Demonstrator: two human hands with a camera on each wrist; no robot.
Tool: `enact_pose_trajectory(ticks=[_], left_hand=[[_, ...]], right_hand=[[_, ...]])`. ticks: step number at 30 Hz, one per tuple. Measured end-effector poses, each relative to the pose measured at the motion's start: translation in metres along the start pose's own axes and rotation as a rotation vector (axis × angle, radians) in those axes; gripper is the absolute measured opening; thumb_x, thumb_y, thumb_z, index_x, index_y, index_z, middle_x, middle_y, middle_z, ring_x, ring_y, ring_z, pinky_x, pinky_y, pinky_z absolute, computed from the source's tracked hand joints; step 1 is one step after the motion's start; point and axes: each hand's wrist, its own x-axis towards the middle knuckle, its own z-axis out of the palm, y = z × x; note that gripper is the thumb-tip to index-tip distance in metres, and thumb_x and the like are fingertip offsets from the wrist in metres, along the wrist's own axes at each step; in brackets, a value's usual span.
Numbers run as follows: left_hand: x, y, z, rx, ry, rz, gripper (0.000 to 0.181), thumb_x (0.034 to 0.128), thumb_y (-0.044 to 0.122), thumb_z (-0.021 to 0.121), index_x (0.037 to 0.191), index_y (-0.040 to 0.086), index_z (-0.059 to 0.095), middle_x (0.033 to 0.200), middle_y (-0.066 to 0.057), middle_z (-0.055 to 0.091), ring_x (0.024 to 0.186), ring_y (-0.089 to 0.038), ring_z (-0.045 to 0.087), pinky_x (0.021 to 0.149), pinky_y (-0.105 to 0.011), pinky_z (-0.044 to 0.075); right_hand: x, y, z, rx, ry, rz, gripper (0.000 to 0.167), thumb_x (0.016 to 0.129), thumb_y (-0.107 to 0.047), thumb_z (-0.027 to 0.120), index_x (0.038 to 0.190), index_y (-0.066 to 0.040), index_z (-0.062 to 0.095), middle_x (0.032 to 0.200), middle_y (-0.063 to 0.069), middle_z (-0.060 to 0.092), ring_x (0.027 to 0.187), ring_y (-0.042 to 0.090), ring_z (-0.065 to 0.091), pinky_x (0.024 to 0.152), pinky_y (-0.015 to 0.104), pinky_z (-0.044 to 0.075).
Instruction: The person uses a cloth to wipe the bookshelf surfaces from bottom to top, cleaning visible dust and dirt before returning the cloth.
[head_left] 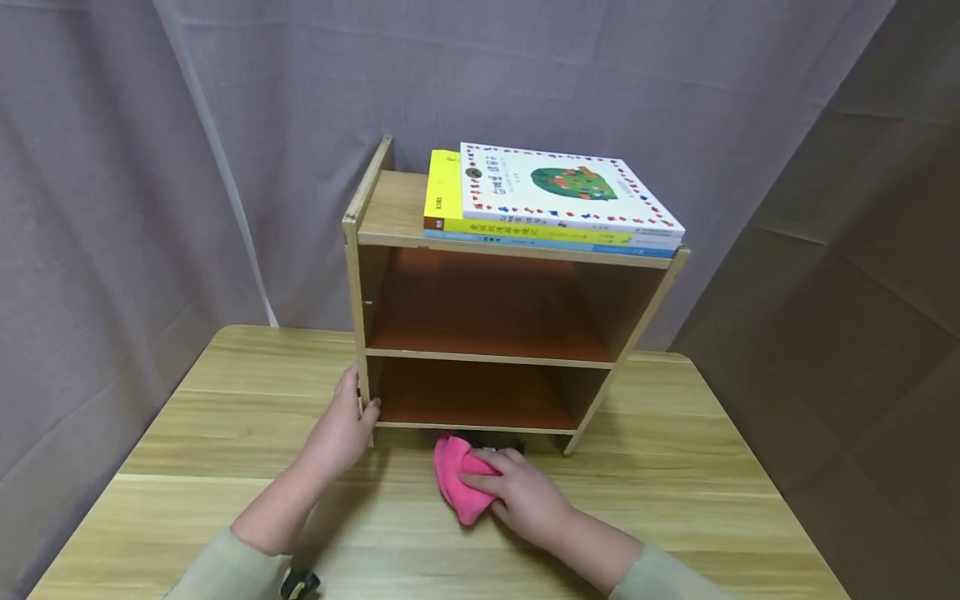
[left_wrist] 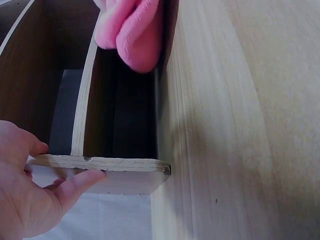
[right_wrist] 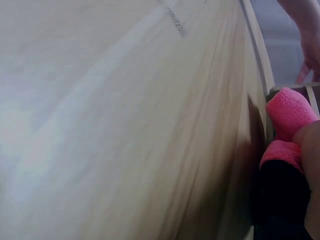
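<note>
A small wooden bookshelf point(head_left: 491, 357) stands on the table, its open front facing me. My left hand point(head_left: 347, 429) grips the lower part of its left side panel point(left_wrist: 125, 167), with the thumb and fingers on either side of the board. In my right hand point(head_left: 528, 497) is a bunched pink cloth point(head_left: 461, 482), held at the low gap under the bottom shelf board. The left wrist view shows the pink cloth point(left_wrist: 137, 37) in front of that dark gap. Part of the right hand's grip is hidden in the right wrist view.
Several books point(head_left: 570, 192) lie stacked flat on top of the bookshelf. A small black item with a yellowish mark point(head_left: 300, 583) is beside the left sleeve. Grey curtains point(head_left: 300, 100) hang behind the wooden table point(head_left: 720, 500).
</note>
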Motion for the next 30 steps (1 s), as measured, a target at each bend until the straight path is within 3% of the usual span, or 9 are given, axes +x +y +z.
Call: enact_pose_trajectory(ticks=[4, 15, 27, 30], left_hand=[[0.000, 0.000, 0.000, -0.008, -0.008, -0.004, 0.063, 0.1034, 0.018, 0.048, 0.156, 0.011, 0.013, 0.158, -0.021, 0.023, 0.129, -0.040, 0.047, 0.099, -0.057, 0.044], [0.000, 0.000, -0.001, 0.000, -0.009, 0.000, 0.064, 0.1031, 0.019, 0.048, 0.156, 0.009, 0.013, 0.158, -0.023, 0.022, 0.135, -0.043, 0.039, 0.108, -0.060, 0.034], [-0.001, 0.000, -0.002, -0.001, -0.011, 0.008, 0.063, 0.1033, 0.018, 0.048, 0.155, 0.008, 0.014, 0.157, -0.023, 0.024, 0.134, -0.043, 0.041, 0.107, -0.059, 0.036], [0.000, -0.001, -0.002, 0.005, -0.013, 0.011, 0.064, 0.1034, 0.019, 0.048, 0.156, 0.007, 0.012, 0.159, -0.023, 0.021, 0.138, -0.044, 0.035, 0.110, -0.060, 0.030]], right_hand=[[-0.012, 0.006, -0.006, 0.004, 0.043, 0.021, 0.052, 0.073, -0.007, 0.081, 0.121, -0.025, 0.074, 0.133, 0.005, 0.061, 0.110, 0.023, 0.057, 0.089, 0.036, 0.053], [-0.041, 0.020, -0.024, 0.021, 0.150, 0.074, 0.053, 0.073, -0.006, 0.081, 0.123, -0.024, 0.072, 0.133, 0.003, 0.060, 0.109, 0.019, 0.057, 0.087, 0.036, 0.054], [-0.070, 0.030, -0.049, -0.036, 0.235, 0.094, 0.056, 0.071, -0.006, 0.077, 0.122, -0.027, 0.072, 0.132, 0.004, 0.060, 0.110, 0.025, 0.058, 0.083, 0.037, 0.053], [-0.079, 0.034, -0.055, -0.037, 0.259, 0.096, 0.039, 0.085, -0.014, 0.068, 0.123, -0.026, 0.072, 0.132, 0.005, 0.060, 0.109, 0.026, 0.058, 0.087, 0.032, 0.050]])
